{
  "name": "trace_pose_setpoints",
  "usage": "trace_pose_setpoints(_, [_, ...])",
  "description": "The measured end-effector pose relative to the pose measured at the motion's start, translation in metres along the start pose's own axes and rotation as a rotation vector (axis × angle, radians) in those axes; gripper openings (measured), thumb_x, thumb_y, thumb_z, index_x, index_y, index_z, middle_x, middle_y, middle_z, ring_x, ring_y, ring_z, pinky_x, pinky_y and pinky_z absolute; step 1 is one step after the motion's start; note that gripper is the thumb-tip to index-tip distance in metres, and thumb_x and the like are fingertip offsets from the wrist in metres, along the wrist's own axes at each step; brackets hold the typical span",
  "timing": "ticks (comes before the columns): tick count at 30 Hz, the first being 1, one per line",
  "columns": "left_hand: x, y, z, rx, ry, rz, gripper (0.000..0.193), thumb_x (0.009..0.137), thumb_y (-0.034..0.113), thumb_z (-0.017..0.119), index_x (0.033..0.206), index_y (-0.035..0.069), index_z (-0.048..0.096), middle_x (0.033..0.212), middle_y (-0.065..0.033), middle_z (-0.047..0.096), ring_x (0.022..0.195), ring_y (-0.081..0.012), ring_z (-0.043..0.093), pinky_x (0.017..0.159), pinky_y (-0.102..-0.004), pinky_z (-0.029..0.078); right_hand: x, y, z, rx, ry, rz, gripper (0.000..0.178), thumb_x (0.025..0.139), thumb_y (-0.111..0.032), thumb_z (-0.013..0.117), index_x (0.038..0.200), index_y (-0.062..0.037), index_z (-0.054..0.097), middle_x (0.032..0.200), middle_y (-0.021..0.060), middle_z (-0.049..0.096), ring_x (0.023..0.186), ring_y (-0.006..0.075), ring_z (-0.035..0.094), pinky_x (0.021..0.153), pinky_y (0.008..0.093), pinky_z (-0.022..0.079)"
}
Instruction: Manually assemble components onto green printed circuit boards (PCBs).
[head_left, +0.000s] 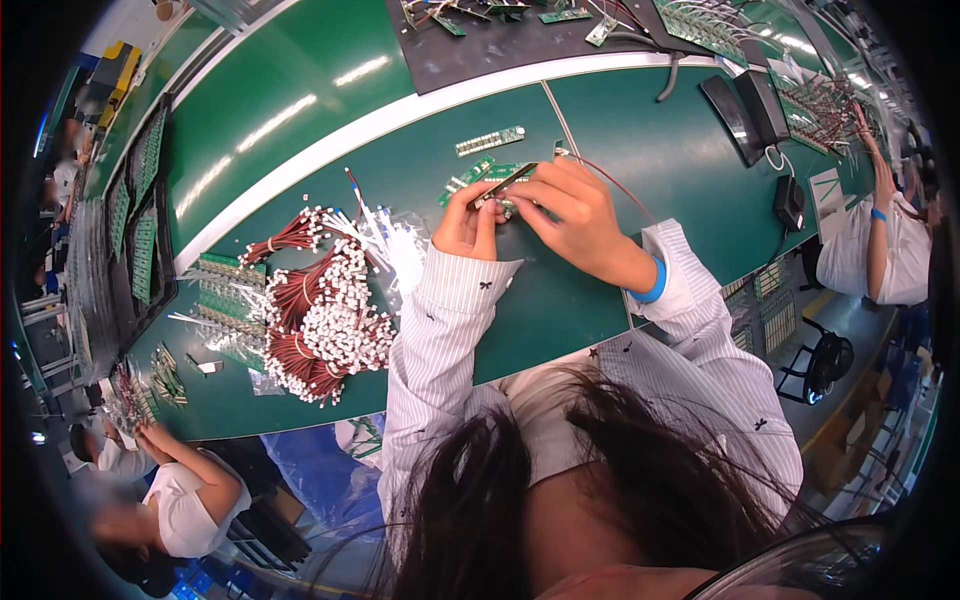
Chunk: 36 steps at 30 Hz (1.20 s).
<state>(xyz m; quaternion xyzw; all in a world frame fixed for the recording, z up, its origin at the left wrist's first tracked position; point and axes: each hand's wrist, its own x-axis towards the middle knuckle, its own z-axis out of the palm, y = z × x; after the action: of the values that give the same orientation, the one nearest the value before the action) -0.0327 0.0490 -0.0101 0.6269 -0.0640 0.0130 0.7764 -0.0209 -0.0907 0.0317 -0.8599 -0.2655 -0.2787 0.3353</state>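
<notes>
My left hand (466, 222) is closed on a narrow circuit board (508, 183), pinched between thumb and fingers and tilted on edge. Against the board's right end, my right hand (575, 212) has its fingers bent and pressed together; what lies between them is hidden. A thin red-brown wire (612, 178) emerges behind the right hand and curves toward that sleeve. Just beyond my fingers lie a green circuit board (463, 184) and, farther off, a lone green board (490, 141). A blue band (652, 281) circles my right wrist.
Left of my hands is a heap of red-brown wire bundles with white connectors (340, 318), beside white cables (392, 240) and stacked boards (225, 298). A black mat (480, 55) with boards lies across the bench; a black box (760, 108) stands at right. Other people sit on both sides.
</notes>
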Motion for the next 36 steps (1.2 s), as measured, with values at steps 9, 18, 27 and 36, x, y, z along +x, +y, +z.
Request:
trace_pose_setpoints(9, [-0.0022,0.0033,0.0021,0.084,0.046,-0.007,0.020,0.086,-0.001,0.047,0.106,-0.002,0.051,0.084,-0.0059,0.056,0.073,-0.0079,0.054,0.068,-0.0196,0.046,-0.0013,0.0005,0.0023,0.027,0.017,0.025,0.011,0.063,-0.001,0.064,0.073,-0.0027,0.058,0.067,0.0043,0.049,0.060,0.0206,0.047,0.053,0.0317,0.039])
trace_pose_setpoints(18, [-0.0023,0.0014,0.0005,0.134,0.049,0.003,0.020,0.086,-0.001,0.048,0.105,-0.001,0.052,0.085,-0.0052,0.057,0.071,-0.0064,0.053,0.065,-0.0188,0.045,-0.0023,0.0011,0.0042,0.047,0.006,0.049,0.012,0.064,-0.001,0.065,0.074,-0.0028,0.058,0.067,0.0045,0.049,0.059,0.0211,0.048,0.053,0.0321,0.039])
trace_pose_setpoints(27, [0.0000,-0.0032,-0.0059,0.554,0.005,0.257,0.022,0.084,-0.002,0.050,0.104,0.002,0.054,0.089,-0.0085,0.057,0.077,-0.0117,0.056,0.067,-0.0227,0.046,-0.0034,0.0016,0.0048,-0.007,-0.007,0.024,0.011,0.064,-0.002,0.063,0.075,-0.0032,0.059,0.069,0.0039,0.050,0.062,0.0204,0.048,0.055,0.0315,0.039])
trace_pose_setpoints(36, [-0.0008,0.0022,-0.0036,0.604,0.049,0.286,0.021,0.083,0.000,0.051,0.104,0.001,0.055,0.090,-0.0107,0.059,0.073,-0.0130,0.058,0.066,-0.0247,0.048,-0.0028,0.0001,0.0057,0.019,0.010,0.029,0.015,0.062,0.001,0.065,0.076,-0.0029,0.061,0.067,0.0049,0.052,0.058,0.0206,0.049,0.051,0.0292,0.039])
